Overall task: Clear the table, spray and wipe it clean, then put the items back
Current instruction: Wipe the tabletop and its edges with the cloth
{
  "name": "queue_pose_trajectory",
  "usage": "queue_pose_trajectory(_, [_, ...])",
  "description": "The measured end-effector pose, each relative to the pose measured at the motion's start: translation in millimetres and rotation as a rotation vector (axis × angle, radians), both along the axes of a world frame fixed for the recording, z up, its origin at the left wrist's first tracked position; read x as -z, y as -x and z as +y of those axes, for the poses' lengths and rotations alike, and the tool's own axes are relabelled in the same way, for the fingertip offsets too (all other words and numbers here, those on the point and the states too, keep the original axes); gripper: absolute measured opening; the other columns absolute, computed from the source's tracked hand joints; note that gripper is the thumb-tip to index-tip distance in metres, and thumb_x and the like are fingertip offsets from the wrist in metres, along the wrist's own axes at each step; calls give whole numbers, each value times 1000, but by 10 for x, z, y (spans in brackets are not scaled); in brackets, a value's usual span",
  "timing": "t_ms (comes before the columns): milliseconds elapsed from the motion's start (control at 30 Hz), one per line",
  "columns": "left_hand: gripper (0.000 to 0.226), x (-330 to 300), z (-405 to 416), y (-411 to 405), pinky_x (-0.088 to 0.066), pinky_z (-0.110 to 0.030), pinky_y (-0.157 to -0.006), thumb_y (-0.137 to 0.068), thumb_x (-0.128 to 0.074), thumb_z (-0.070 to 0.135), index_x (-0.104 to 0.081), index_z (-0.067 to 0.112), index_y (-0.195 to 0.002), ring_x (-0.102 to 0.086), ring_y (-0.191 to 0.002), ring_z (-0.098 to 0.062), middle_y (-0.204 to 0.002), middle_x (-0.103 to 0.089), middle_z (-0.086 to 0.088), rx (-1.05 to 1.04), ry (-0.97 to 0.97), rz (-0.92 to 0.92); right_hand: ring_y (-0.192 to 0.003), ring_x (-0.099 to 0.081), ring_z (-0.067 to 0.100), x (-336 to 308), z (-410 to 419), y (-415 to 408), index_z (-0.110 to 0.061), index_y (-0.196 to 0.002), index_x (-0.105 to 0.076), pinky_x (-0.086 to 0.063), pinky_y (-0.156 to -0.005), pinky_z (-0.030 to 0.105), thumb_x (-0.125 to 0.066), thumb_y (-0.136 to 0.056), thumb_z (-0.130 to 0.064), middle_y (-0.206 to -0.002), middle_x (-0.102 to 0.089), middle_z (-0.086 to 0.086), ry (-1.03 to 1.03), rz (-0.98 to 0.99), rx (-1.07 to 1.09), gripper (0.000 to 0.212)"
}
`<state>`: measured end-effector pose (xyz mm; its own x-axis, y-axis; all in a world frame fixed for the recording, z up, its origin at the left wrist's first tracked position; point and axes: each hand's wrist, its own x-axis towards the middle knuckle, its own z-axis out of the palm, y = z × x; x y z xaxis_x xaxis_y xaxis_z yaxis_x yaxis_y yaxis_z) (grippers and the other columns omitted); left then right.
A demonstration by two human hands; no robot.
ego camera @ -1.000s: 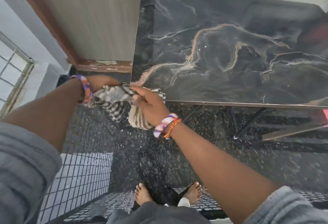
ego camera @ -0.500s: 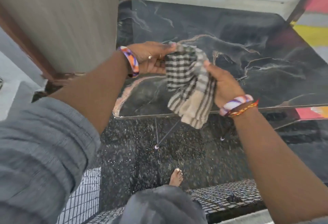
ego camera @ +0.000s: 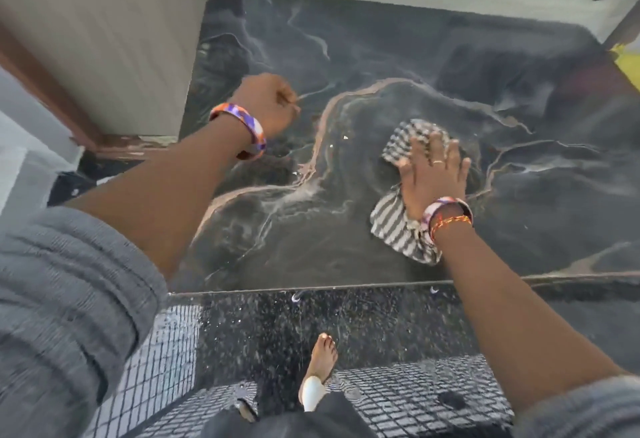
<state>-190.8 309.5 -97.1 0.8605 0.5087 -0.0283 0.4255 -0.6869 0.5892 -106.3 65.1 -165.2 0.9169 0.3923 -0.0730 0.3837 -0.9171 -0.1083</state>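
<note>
One bench (ego camera: pixel 398 66) with a dark marbled top is in view. One striped cloth (ego camera: pixel 401 226) lies on it. Two hands show: one left hand (ego camera: pixel 268 105) and one right hand (ego camera: pixel 433 177). Three wristbands are worn, one patterned bangle (ego camera: pixel 242 129) on the left wrist and, on the right wrist, one patterned bangle (ego camera: pixel 446 207) plus one orange thread band (ego camera: pixel 450 221). One ring (ego camera: pixel 438 162) sits on a right finger. One bare foot (ego camera: pixel 323 356) stands on the floor (ego camera: pixel 259 330).

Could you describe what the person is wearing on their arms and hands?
Both arms have grey knit sleeves pushed up above the forearms. The left hand has an orange-and-purple bangle at its wrist. The right hand wears a thin ring, a pale patterned bangle and an orange thread bracelet.
</note>
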Motion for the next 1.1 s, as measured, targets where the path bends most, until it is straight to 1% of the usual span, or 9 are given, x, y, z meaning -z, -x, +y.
queue_pose_trajectory(100, [26,142,372,169,-43,-30,-98,-83,-59,18,-68,10,-106,-60,-110,-31,-115,-67,-15,-174,-68,-5,-145,4,37,5,352,-314,-18,-149,-18,2,-118,48,-27,-99,-34,-159,-2,12,-81,-1,127,53])
queue_pose_trajectory(200, [26,219,594,419,-43,-31,-98,-85,-59,17,-67,9,-108,-59,-110,-33,-116,-65,-18,-304,-81,3,-145,1,38,7,709,-534,-17,-149,-19,1,-118,48,-25,-100,-34,-159,-4,13,-44,-5,42,52])
queue_pose_trajectory(467, [27,313,755,1101,-42,-28,-94,-89,-56,16,-65,4,-112,-59,-114,-30,-119,-66,-16,-363,-20,25,-145,-14,28,64,1797,33,-19,-146,-28,-3,-119,35,-33,-99,-21,-156,-22,8,-121,-16,-670,47])
queue_pose_trajectory(633, [41,399,849,1543,-52,-40,-90,-85,-52,47,-64,10,-98,-63,-93,-30,-98,-66,-18,-364,257,11,-138,-32,28,6,2141,1118,-17,-130,-54,-21,-117,40,-44,-94,-11,-145,-45,7,-336,179,-939,38])
queue_pose_trajectory(733, [64,398,834,1873,-46,-28,-63,-78,-42,72,-61,10,-72,-54,-63,-23,-67,-61,-8,-426,535,15,-105,-58,28,-47,2091,1758,-8,-111,-66,-45,-92,39,-48,-94,-18,-111,-66,16,-380,305,-1050,27])
queue_pose_trajectory(833, [70,490,794,2160,-41,-24,-56,-82,-29,73,-61,12,-75,-56,-61,-18,-71,-63,-4,-373,694,155,-65,-58,22,-68,1887,2236,-9,-95,-66,-43,-60,31,-44,-96,-28,-71,-64,10,-418,400,-1090,29])
queue_pose_trajectory(900, [69,525,756,2297,-41,-26,-59,-86,-23,69,-61,11,-83,-58,-69,-18,-79,-64,-4,-323,709,250,-48,-46,12,-108,1726,2511,-6,-85,-63,-34,-50,27,-44,-96,-28,-53,-49,-2,-494,470,-1078,31])
queue_pose_trajectory(1033, [75,499,644,2363,-43,-26,-67,-77,-25,79,-63,14,-77,-57,-71,-21,-79,-64,-5,-267,715,260,-54,-55,24,-252,1453,2702,-2,-87,-66,-42,-54,35,-45,-95,-23,-62,-60,14,-722,536,-909,30])
queue_pose_trajectory(1100, [74,495,562,2325,-46,-30,-75,-72,-29,80,-64,15,-73,-59,-76,-24,-82,-65,-7,-250,602,167,-58,-56,3,-365,1265,2600,-19,-84,-67,-43,-55,19,-48,-94,-22,-65,-62,-6,-907,435,-755,22])
